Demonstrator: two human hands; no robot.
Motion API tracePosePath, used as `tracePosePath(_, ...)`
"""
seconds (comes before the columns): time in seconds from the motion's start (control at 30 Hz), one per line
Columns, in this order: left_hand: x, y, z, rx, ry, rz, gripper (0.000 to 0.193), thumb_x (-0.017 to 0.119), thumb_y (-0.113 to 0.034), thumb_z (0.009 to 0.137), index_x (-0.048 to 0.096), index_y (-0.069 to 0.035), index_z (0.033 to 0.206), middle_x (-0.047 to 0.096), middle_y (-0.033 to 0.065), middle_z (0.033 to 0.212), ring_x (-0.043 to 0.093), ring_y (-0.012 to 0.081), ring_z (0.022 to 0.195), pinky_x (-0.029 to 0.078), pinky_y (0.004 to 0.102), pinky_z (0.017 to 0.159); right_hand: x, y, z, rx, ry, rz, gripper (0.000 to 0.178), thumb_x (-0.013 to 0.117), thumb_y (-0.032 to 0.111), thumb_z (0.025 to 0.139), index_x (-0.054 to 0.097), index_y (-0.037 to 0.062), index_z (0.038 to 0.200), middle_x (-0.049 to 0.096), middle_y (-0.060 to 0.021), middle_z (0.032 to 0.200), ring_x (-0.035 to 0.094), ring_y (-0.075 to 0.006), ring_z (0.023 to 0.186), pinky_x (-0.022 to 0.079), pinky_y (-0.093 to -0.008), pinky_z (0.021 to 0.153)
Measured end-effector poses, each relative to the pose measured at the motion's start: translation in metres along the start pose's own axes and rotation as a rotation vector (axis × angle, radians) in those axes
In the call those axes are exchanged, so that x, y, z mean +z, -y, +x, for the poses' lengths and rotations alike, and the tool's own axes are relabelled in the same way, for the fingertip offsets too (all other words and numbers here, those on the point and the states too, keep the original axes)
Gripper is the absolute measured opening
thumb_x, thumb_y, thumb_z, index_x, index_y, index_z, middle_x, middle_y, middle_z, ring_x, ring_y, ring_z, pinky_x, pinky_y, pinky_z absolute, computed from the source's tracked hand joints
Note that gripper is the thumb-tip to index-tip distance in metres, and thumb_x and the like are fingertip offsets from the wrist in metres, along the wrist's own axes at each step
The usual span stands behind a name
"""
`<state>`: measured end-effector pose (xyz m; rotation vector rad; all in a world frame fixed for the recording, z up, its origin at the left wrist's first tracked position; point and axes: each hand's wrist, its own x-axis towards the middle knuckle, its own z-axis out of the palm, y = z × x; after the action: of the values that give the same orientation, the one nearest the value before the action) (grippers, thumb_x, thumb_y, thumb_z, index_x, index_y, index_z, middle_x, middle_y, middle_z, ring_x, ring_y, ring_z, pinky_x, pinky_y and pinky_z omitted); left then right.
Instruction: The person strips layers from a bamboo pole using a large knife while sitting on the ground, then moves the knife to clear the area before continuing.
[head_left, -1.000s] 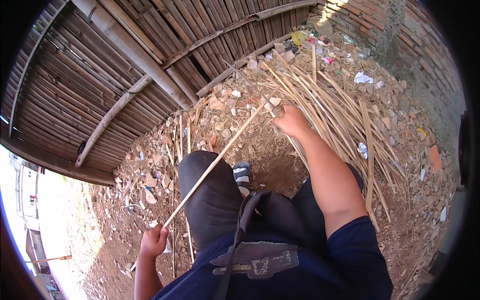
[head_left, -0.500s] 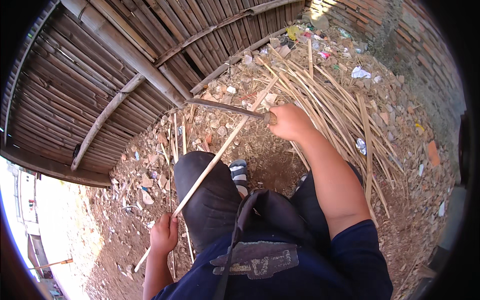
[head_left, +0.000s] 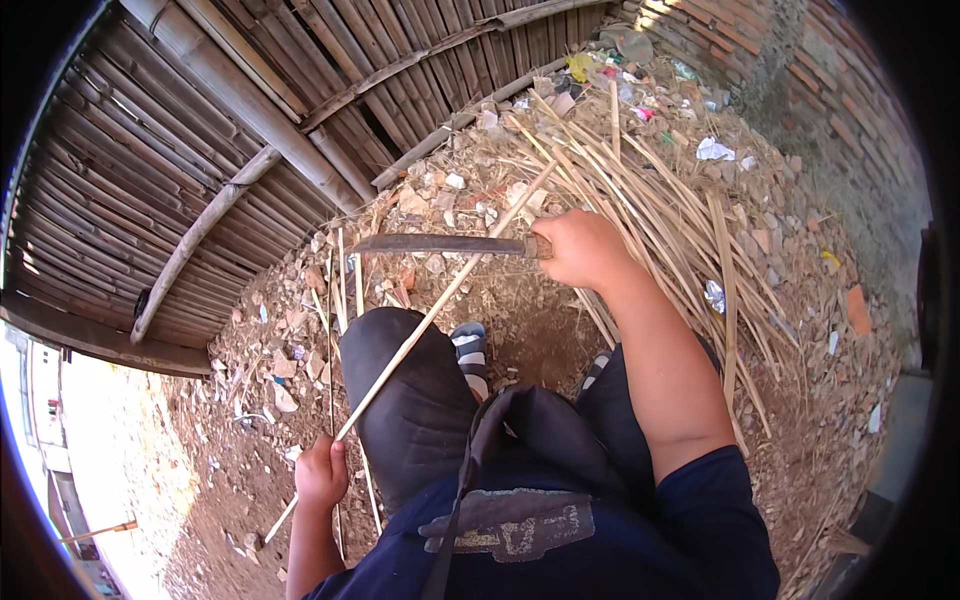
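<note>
Bamboo poles, lashed side by side, form a wall (head_left: 250, 120) at upper left in the head view, a brick wall (head_left: 850, 110) curves along the right, and rubble-strewn ground (head_left: 240, 440) spreads between them. A pale, slender strip (head_left: 408, 350) passes in front of the person's left thigh (head_left: 400, 400); its long axis runs diagonally, from lower left beside that leg up to the right, with the far end pointing away from the body toward a heap of similar strips (head_left: 650, 180). At the lower part of it, the left hand (head_left: 321, 473) has its fingers closed around the strip, whose near end sticks out below the fist. The right hand (head_left: 583, 248) has its fingers wrapped about the handle of a long knife (head_left: 430, 243). Nearly level, the blade points left and crosses the strip's upper half at a slant; whether they touch, I cannot tell.
</note>
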<state>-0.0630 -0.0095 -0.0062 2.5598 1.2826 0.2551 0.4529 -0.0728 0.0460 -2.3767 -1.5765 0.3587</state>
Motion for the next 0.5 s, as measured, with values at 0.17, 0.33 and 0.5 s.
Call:
tracePosePath(0.17, 0.001, 0.019, -0.006, -0.001, -0.062, 0.08, 0.026, 0.053, -0.025, 0.104, 0.059, -0.006, 0.086, 0.062, 0.0196, 0.066, 0.063, 0.0445, 0.058, 0.047, 0.0528, 0.052, 0.013, -0.053, 0.016, 0.17, -0.047, 0.192, 0.031, 0.073, 0.021, 0.078, 0.076, 0.0145, 0.108, 0.074, -0.0167, 0.093, 0.071, -0.0368, 0.087, 0.056, -0.0473, 0.077)
tracePosePath(0.33, -0.003, 0.019, -0.005, 0.01, -0.065, 0.058, 0.028, 0.053, -0.026, 0.104, 0.057, -0.006, 0.084, 0.062, 0.0195, 0.066, 0.062, 0.045, 0.059, 0.047, 0.0531, 0.053, 0.007, -0.026, 0.006, 0.107, -0.145, 0.101, 0.032, 0.074, 0.022, 0.078, 0.075, 0.0132, 0.109, 0.073, -0.0177, 0.093, 0.071, -0.0366, 0.089, 0.056, -0.0477, 0.081)
tracePosePath(0.5, 0.002, 0.023, -0.009, -0.006, -0.059, 0.042, 0.03, 0.053, -0.026, 0.104, 0.054, -0.006, 0.081, 0.059, 0.0196, 0.062, 0.061, 0.0449, 0.058, 0.046, 0.053, 0.052, 0.018, -0.011, 0.004, -0.143, -0.097, 0.004, 0.027, 0.071, 0.019, 0.079, 0.075, 0.0134, 0.105, 0.074, -0.0158, 0.091, 0.073, -0.0337, 0.089, 0.057, -0.0473, 0.078)
